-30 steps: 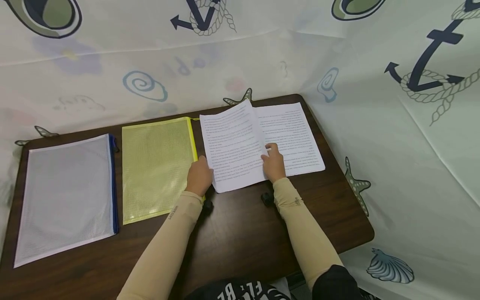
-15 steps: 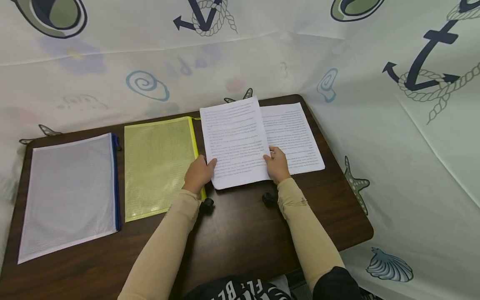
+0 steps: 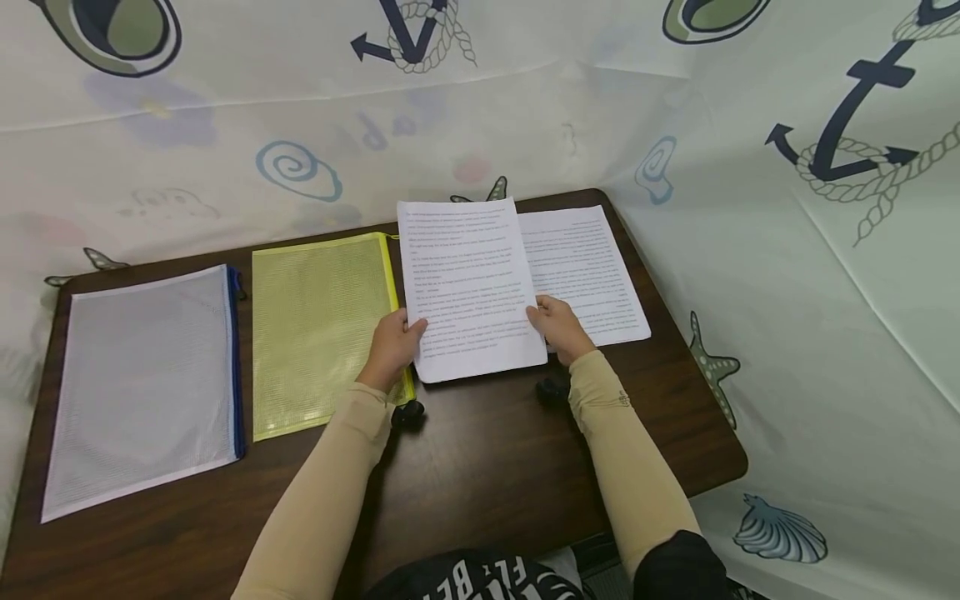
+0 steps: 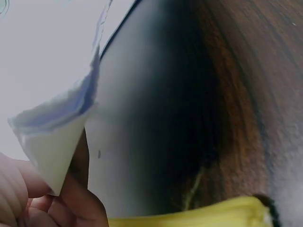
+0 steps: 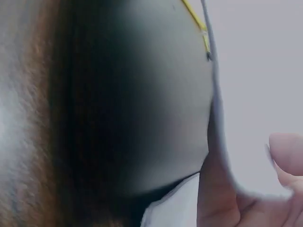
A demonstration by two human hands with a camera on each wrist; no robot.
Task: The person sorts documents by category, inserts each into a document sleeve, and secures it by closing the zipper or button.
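Spill risk: my guess, the held stack [image 3: 468, 292] could fan out or shed a sheet, since both grips sit on the near half and no hand steadies the far end
Crease risk: squeezing too hard might fold that bent edge by the left hand [image 3: 390, 346]
Left fingers: pinching the stack's left edge
Right hand [image 3: 558, 325] fingers: pinching its right edge
Stack looks: white, lines of print, rounded corners
Stack spot: between both hands, partly covering the right-hand pages [image 3: 588, 275]
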